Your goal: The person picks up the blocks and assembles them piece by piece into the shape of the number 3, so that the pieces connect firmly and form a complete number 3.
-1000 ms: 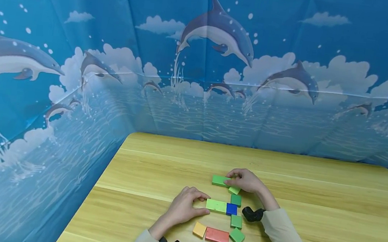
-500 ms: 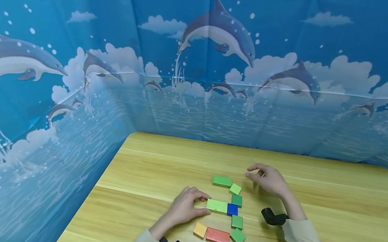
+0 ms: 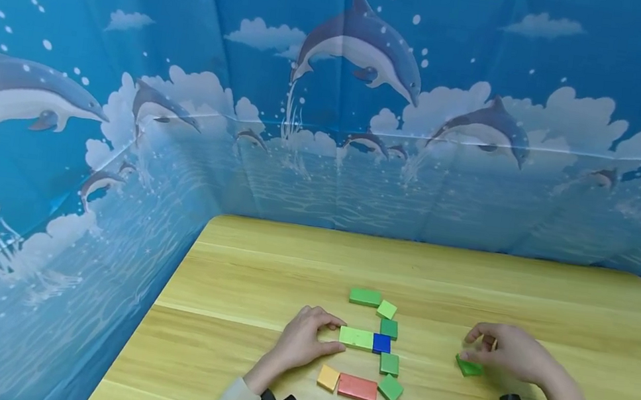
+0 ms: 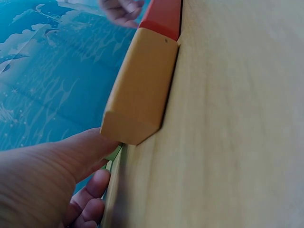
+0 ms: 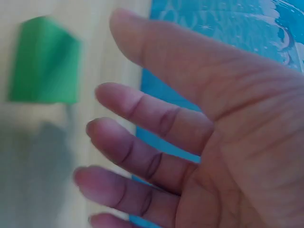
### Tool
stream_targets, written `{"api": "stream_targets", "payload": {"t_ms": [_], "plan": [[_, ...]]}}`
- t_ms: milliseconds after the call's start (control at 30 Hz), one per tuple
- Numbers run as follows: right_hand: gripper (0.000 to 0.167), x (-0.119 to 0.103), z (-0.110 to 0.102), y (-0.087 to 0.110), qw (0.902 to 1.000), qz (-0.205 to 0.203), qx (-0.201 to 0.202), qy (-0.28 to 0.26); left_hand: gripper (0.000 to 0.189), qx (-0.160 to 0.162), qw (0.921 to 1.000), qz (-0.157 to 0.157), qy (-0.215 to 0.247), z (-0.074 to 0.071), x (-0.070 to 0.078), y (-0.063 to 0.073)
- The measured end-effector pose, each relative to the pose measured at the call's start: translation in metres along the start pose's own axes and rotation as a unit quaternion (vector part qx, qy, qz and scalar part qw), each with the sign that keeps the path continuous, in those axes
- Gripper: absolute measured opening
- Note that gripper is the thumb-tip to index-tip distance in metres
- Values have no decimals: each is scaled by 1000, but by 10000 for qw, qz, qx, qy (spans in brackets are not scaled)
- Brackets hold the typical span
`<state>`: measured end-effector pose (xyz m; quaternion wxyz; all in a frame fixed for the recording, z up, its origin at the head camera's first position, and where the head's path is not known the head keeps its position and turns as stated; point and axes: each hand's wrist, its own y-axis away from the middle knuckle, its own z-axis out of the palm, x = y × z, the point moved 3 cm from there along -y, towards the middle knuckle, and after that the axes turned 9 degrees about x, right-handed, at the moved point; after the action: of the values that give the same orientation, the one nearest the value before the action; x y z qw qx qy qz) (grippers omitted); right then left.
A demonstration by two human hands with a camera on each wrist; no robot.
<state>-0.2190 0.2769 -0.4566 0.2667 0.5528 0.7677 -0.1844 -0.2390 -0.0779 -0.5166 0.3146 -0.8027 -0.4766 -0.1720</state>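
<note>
My left hand has its thumb and index finger on either side of a light green block, pinching its left end. That block lies flat against a small blue block. Over to the right, my right hand hovers over a loose green block, whose far part it overlaps in the head view. In the right wrist view, the green block stands apart from the loosely bent, spread fingers. The left wrist view shows an orange block in front of the thumb, hiding most of the light green one.
Above the blue block lie green, small light green and long green blocks. Below it come green and turned green blocks, then red and orange ones. A dolphin-print curtain borders the wooden table.
My right hand has left the long green block at the top and moved right, then nearer. The loose green block beneath it has come into view. My left hand has stayed put.
</note>
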Motion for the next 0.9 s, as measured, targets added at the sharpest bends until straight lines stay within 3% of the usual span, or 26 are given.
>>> {"api": "stream_targets", "payload": {"t_ms": [200,367,600,900], "plan": [[50,9,5,13,9926,972,36,725,38,-47,10000,-19,62,-1,0,-1],[50,10,7,17,9864,1388,70,881,38,-37,10000,-4,34,-2,1,-2],[36,15,11,18,9911,1312,82,202,38,-44,10000,-31,-4,-3,2,-1],[29,13,16,-1,9924,997,123,-713,38,-39,10000,3,-17,-3,2,0]]}}
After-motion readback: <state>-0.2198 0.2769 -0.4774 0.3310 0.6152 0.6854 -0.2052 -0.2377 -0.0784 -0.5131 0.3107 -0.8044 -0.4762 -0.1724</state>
